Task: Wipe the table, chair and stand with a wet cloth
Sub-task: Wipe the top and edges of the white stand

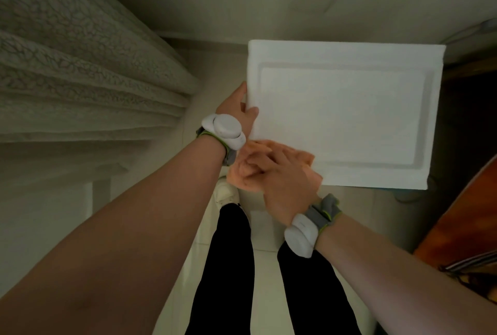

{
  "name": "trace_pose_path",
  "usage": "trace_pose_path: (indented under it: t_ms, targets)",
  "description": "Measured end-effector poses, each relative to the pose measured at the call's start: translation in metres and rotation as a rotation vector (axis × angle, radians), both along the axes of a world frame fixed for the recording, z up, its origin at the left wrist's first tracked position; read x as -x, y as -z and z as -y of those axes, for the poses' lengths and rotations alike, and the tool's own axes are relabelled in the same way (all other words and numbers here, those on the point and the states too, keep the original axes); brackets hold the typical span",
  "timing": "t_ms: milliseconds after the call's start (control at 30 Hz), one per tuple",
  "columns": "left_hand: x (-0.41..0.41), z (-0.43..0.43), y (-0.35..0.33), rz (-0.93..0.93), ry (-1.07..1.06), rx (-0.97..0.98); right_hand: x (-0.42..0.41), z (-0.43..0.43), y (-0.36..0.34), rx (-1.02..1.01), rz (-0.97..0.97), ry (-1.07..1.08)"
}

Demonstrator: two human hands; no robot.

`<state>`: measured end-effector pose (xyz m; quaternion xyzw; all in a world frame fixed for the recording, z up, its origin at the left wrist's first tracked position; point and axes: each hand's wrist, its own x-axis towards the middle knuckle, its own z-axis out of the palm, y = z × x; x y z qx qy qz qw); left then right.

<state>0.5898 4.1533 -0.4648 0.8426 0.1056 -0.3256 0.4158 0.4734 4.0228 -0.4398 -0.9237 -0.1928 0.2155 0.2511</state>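
I steady the likely light white rectangular stand top point(336, 119), left hand point(243, 110) gripping its left edge, right hand point(285, 177) curled, pressing the limp orange cloth point(240, 174) onto its near-left corner.

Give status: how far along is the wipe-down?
Done: nothing visibly finished. In hand: right hand holds the orange cloth against the near-left corner of the white top; left hand grips its left edge. Left: the rest of the top; chair and stand not in view.
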Motion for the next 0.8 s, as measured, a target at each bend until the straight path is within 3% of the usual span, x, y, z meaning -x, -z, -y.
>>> trace_pose_path:
  t_ms: [100, 267, 400, 800]
  targets:
    - [-0.003, 0.005, 0.002, 0.037, 0.002, -0.041, 0.001, -0.003, 0.007, 0.029, -0.070, 0.160]
    - [0.014, 0.016, 0.007, 0.067, -0.062, -0.097, 0.000, 0.020, 0.002, -0.020, 0.082, 0.005]
    - [0.064, 0.042, -0.010, 0.172, 0.085, -0.399, 0.013, 0.059, 0.012, 0.031, 0.072, 0.072]
    - [0.131, 0.103, -0.012, 0.117, 0.575, -0.517, 0.045, 0.183, 0.003, 0.158, 0.147, 0.495]
